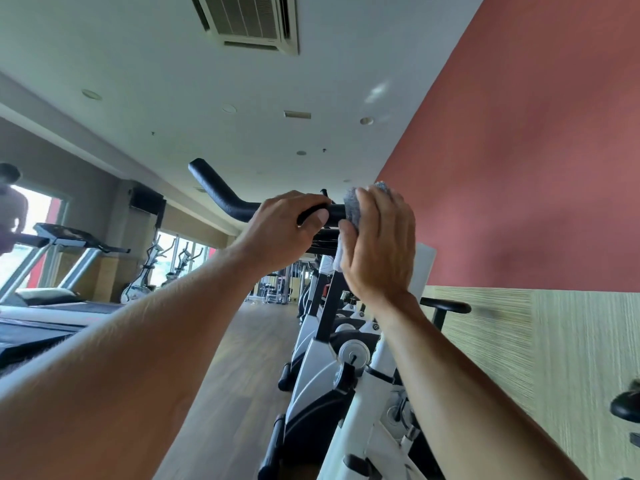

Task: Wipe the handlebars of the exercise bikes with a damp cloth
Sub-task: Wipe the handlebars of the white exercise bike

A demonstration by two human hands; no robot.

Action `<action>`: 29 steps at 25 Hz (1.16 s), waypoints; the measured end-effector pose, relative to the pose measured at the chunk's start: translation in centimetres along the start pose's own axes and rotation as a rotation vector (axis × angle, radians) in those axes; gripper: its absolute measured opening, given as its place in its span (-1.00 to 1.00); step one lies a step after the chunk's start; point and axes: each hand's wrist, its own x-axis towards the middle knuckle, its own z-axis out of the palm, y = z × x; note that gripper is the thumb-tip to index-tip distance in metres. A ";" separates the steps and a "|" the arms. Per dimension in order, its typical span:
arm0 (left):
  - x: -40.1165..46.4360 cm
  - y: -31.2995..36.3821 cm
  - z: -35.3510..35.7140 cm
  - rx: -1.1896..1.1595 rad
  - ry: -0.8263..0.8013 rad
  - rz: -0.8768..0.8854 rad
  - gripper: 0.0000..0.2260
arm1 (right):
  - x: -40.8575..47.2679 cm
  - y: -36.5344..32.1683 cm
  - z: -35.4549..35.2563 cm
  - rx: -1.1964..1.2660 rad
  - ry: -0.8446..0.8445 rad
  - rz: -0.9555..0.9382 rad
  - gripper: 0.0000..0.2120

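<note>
I am curling my left hand [287, 230] around the black foam handlebar [221, 194], thumb wrapping underneath. Just beside it, my right hand [379, 244] is pressing a grey cloth [351, 207] against the handlebar's right portion, fingers closing over the cloth. Below the handlebar, the white exercise bike [346, 403] is leaning in a row with others. Left of the handlebar, a treadmill [69, 237] is standing.

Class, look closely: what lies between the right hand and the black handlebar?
In the head view, a grey cloth lies between the right hand and the handlebar.
</note>
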 end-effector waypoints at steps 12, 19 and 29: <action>0.2 0.9 -0.9 -0.040 -0.051 -0.070 -0.76 | 0.1 1.4 -0.5 -0.060 -0.056 -0.066 -0.52; -0.3 1.2 -0.3 -0.054 0.012 -0.060 -0.76 | 0.1 -1.1 -0.7 0.047 -0.038 0.117 -0.55; 0.5 0.7 0.3 -0.061 0.087 0.021 -0.76 | 1.9 1.0 -2.2 0.424 -0.145 0.353 -0.67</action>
